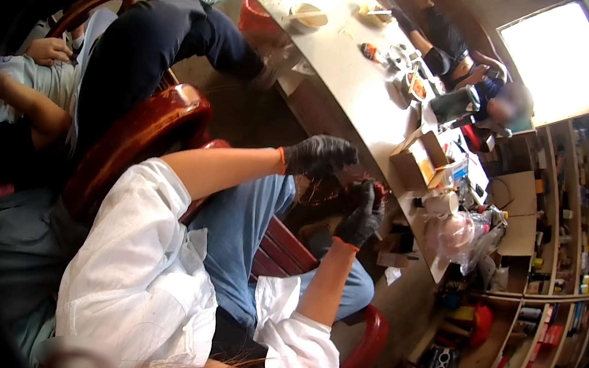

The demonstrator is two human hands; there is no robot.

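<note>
The right hand [363, 219], gloved in wrinkled black, touches a reddish lump [380, 190].

Overexposed window [564, 68], black vignetted edges

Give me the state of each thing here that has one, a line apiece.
Left hand: black-gloved, fingers bent, grip unclear
Right hand: black-gloved, fingers bent around a reddish thing
Reddish thing: held, too blurred for detail
Cardboard box: open
Bowl: upright, utensil across it
Plastic bag: crumpled
Shelves: stocked
Window: bright
</note>
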